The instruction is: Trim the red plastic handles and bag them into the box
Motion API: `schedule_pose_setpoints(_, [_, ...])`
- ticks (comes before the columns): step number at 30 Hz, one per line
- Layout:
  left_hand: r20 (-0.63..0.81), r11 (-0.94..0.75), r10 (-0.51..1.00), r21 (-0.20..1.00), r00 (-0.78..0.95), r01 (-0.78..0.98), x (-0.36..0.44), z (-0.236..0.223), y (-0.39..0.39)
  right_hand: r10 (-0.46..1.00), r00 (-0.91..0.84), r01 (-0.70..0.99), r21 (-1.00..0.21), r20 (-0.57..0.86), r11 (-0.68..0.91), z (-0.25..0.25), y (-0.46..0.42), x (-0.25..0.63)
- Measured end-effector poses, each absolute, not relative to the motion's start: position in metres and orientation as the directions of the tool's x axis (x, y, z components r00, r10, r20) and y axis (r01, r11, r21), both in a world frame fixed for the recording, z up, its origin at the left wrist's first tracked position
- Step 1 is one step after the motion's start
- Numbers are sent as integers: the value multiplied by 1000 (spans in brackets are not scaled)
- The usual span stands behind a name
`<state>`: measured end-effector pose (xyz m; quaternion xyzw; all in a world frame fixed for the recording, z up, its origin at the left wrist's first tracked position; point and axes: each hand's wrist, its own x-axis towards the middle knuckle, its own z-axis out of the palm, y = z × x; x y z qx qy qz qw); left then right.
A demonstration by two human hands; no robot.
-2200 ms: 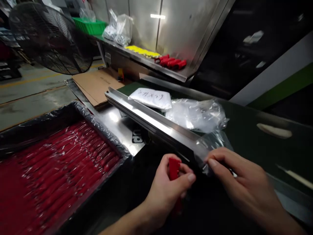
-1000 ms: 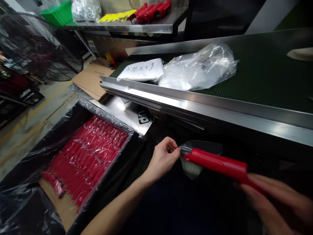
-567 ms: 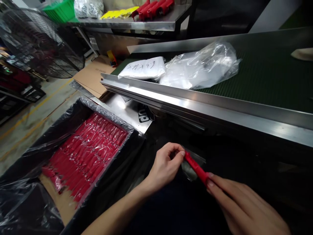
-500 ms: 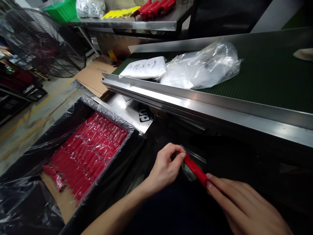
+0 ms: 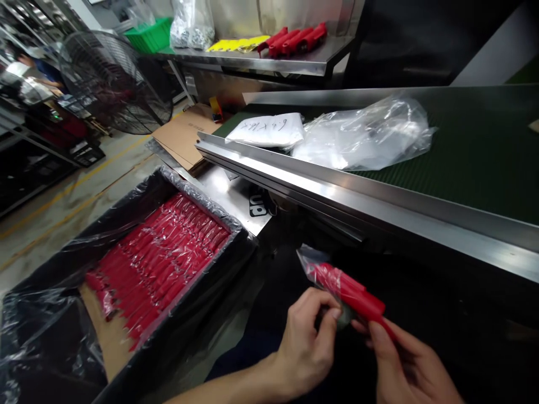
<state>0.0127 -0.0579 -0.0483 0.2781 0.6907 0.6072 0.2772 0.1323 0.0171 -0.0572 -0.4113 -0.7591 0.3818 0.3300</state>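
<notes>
A red plastic part (image 5: pixel 361 296) is tilted between my hands, its far end inside a small clear plastic bag (image 5: pixel 306 259). My left hand (image 5: pixel 310 339) pinches the bag's edge between thumb and fingers. My right hand (image 5: pixel 406 359) grips the near end of the red part, thumb on top and fingers below. Left of my hands stands a box lined with black plastic (image 5: pixel 202 275). Inside it, rows of bagged red parts (image 5: pixel 155 252) lie packed close together.
A metal-edged conveyor with a green belt (image 5: pixel 475 163) crosses beyond my hands, bearing a white packet (image 5: pixel 265 130) and clear bags (image 5: pixel 366 137). Red parts (image 5: pixel 297 40) and yellow pieces (image 5: pixel 236 44) lie on a shelf. A fan (image 5: pixel 113 84) and cardboard (image 5: pixel 181 134) are at left.
The red part has turned to show its broader side, and its far end now shows inside the bag. Both hands sit lower in the view, which has shifted.
</notes>
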Motion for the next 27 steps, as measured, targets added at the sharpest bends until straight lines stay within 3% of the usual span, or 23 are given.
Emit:
schedule_pose_setpoints(2, [79, 19, 741, 990, -667, 139, 9, -44, -61, 704, -604, 265, -739, 373, 619, -56, 27, 129])
schedule_pose_setpoints(4, [146, -1, 736, 976, -661, 216, 0, -39, -64, 447, -763, 76, -621, 468, 780, -52, 41, 126])
schedule_pose_setpoints(7, [162, 37, 782, 951, -601, 305, -15, -32, -70, 164, -896, -102, -549, 413, 830, -46, 61, 118])
schedule_pose_setpoints(10, [310, -83, 875, 853, -372, 515, -30, -27, -81, 44, -934, -177, -565, 356, 806, -41, 67, 106])
schedule_pose_setpoints(13, [391, -153, 864, 804, -317, 574, -46, -25, -98, 99, -926, -183, -664, 364, 725, -35, 53, 92])
schedule_pose_setpoints(15, [321, -88, 865, 854, -387, 512, -57, -26, -111, 232, -912, -122, -765, 337, 633, -31, 40, 82])
schedule_pose_setpoints(18, [155, 16, 902, 920, -402, 392, -63, -34, -128, 388, -909, 30, -902, 154, 431, -24, 28, 64])
schedule_pose_setpoints(22, [67, 73, 850, 968, -523, 242, -58, -43, -137, 229, -966, 166, -968, -121, 190, -17, 33, 38])
schedule_pose_setpoints(24, [-29, 102, 792, 991, -609, 85, -55, -43, -139, 250, -960, 187, -951, -125, 245, -16, 39, 31])
schedule_pose_setpoints(27, [-208, 108, 768, 974, -605, -198, -55, -37, -145, 359, -933, 184, -892, -27, 412, -19, 41, 32])
